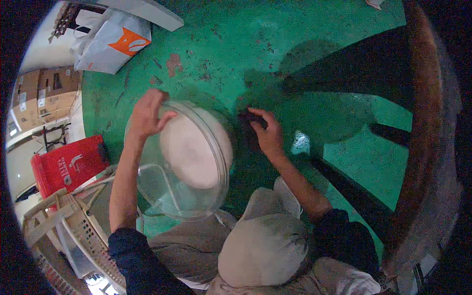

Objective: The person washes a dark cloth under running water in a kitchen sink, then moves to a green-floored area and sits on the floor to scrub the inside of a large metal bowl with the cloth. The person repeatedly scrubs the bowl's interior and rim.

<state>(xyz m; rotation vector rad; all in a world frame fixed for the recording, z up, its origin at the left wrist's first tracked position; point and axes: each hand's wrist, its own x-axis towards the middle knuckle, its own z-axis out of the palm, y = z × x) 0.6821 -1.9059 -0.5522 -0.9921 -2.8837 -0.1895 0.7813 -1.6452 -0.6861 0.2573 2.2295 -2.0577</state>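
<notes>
My left hand (149,112) is at the rim of a large round clear container or lid (221,162), which stands tilted on its side. Its fingers overlap the rim, and their exact hold is blurred. A pale round disc-like thing (195,147) shows through and beside the clear rim. To the right, my right hand (266,129) hangs with thumb and forefinger bent and apart around something small and dark, or a shadow; I cannot tell which. A rounded pale cloth-like bulge (263,250) lies at my lap, between my legs.
A white bag with an orange patch (114,40) stands at the upper left. Cardboard boxes (48,96), a red box or bag (72,166) and beige plastic baskets (81,228) line the left. Dark legs (354,184) of a brown-edged table (420,129) stand at right on the worn green floor (221,44).
</notes>
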